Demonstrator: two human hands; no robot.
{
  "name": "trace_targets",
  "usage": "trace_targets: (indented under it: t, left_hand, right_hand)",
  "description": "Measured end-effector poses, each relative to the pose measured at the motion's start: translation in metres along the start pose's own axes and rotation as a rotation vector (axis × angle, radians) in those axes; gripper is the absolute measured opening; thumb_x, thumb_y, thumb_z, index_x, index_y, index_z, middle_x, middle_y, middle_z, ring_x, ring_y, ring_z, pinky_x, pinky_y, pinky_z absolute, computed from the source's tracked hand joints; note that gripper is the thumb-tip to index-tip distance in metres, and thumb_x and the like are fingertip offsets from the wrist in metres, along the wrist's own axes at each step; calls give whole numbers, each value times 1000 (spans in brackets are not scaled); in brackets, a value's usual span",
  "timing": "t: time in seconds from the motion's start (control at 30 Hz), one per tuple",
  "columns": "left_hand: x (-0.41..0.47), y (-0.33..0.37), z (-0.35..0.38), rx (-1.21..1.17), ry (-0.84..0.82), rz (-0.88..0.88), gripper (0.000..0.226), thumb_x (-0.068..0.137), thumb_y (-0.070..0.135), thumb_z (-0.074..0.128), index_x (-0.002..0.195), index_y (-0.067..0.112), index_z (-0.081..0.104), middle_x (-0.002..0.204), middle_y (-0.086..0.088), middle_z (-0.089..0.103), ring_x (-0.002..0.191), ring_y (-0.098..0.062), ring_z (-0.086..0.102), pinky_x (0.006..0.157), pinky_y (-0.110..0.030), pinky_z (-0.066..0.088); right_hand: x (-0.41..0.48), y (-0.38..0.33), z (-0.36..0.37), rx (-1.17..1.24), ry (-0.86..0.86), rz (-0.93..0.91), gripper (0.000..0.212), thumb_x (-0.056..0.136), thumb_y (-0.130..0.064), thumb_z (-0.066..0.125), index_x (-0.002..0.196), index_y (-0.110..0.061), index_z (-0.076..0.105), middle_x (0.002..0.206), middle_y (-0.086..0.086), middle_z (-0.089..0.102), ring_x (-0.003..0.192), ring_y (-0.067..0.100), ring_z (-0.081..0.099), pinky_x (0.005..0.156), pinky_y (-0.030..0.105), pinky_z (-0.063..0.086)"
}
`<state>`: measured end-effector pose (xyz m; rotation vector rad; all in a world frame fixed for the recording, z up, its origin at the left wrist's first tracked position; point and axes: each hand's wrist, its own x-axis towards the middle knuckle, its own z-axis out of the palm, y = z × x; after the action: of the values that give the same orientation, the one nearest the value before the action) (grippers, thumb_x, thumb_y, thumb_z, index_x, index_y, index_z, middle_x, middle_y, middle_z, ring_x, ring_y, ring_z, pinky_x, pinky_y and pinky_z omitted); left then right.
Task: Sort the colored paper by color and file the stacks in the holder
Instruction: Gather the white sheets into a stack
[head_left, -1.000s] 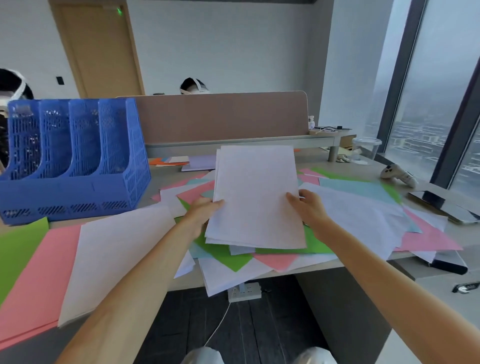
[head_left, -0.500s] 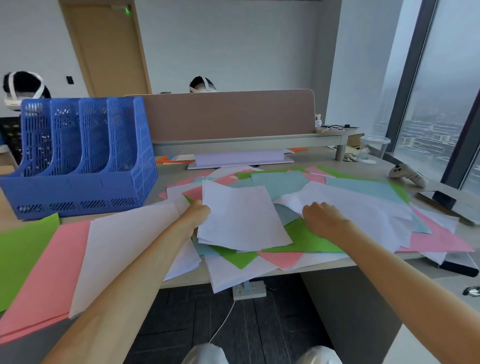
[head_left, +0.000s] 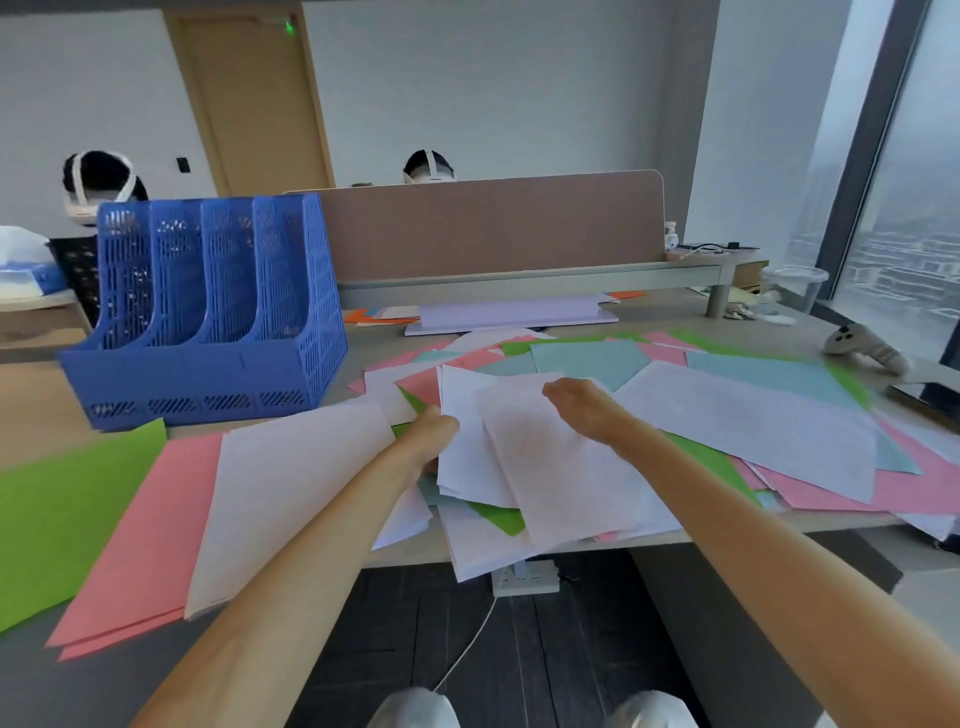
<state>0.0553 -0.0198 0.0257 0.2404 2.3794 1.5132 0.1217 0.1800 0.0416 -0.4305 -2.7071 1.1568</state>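
A messy pile of white, pink, green and light blue paper covers the desk in front of me. My left hand grips the left edge of a few white sheets lying on the pile. My right hand pinches the top edge of another white sheet that lies slanted over them. Sorted stacks lie at the left: green, pink and white. The blue mesh file holder stands upright at the back left, and its slots look empty.
A brown divider panel closes the back of the desk, with a flat white stack below it. A white controller lies at the right edge near the window. A power strip hangs below the desk front.
Both hands held the white stack raised; it was then lowered onto the pile. My right hand let go, reached into the pile and now draws another white sheet over the stack.
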Motion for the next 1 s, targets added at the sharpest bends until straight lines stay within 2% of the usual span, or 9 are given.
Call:
trace_targets:
  t: [0.1, 0.17, 0.3, 0.4, 0.53, 0.63, 0.73, 0.87, 1.0]
  left_hand:
    - [4, -2, -2, -16, -14, 3, 33, 94, 16, 44, 124, 4, 47, 114, -13, 60, 102, -27, 58, 81, -31, 45]
    - [6, -2, -3, -26, -43, 16, 38, 92, 26, 55, 125, 7, 51, 116, -11, 63, 106, -26, 61, 92, -35, 49]
    - [10, -2, 0, 8, -129, 45, 73, 58, 40, 81, 121, 12, 58, 113, -6, 69, 104, -23, 65, 97, -41, 50]
    - [9, 0, 5, 35, -114, 56, 59, 69, 22, 82, 117, 9, 51, 113, -3, 65, 102, -18, 60, 97, -34, 48]
    - [12, 1, 8, 63, -30, 75, 54, 88, 16, 67, 131, 7, 37, 122, -5, 51, 105, -19, 51, 85, -28, 43]
    - [13, 2, 7, 78, 5, 80, 50, 91, 17, 63, 132, 5, 37, 128, -10, 52, 102, -21, 53, 80, -29, 44]
    - [14, 1, 10, 103, 12, 84, 49, 92, 17, 61, 133, 4, 37, 129, -11, 52, 111, -26, 54, 80, -29, 43]
    - [12, 2, 12, 97, 11, 79, 48, 92, 17, 61, 132, 5, 38, 124, -9, 52, 111, -25, 54, 81, -29, 43]
    - [12, 3, 13, 72, -27, 95, 48, 87, 22, 64, 129, 9, 45, 124, -6, 59, 107, -23, 59, 94, -38, 50]
  right_hand:
    - [6, 30, -1, -444, 10, 117, 45, 97, -45, 27, 120, -19, 56, 125, 7, 55, 118, 33, 52, 101, 42, 40]
    - [10, 43, 0, -592, -130, 135, 58, 96, -49, 19, 135, -17, 47, 140, 10, 49, 126, 36, 47, 106, 48, 36]
    - [3, 29, 3, -551, -154, 96, 62, 93, -50, 15, 130, -15, 51, 138, 11, 51, 124, 35, 49, 102, 43, 38]
    - [3, 27, -9, -368, 28, 82, 44, 99, -43, 32, 122, -16, 58, 132, 14, 55, 124, 35, 48, 101, 37, 39]
    - [0, 63, -39, -658, 64, 292, 66, 89, -60, 45, 138, -16, 42, 156, 24, 20, 143, 44, 15, 113, 49, 18]
    - [-4, 86, -50, -637, 61, 303, 64, 90, -61, 48, 130, -11, 46, 139, 22, 46, 127, 39, 43, 98, 42, 39]
    - [-10, 82, -47, -835, 177, 113, 42, 98, -44, 47, 121, -9, 50, 121, 15, 58, 109, 33, 57, 76, 34, 38]
    - [-15, 68, -40, -1062, 230, 27, 24, 93, -9, 48, 117, -11, 54, 116, 6, 63, 108, 27, 61, 75, 30, 43]
    - [-11, 53, -32, -857, 301, 37, 24, 95, -14, 39, 110, -8, 57, 114, 13, 64, 105, 33, 61, 78, 35, 42]
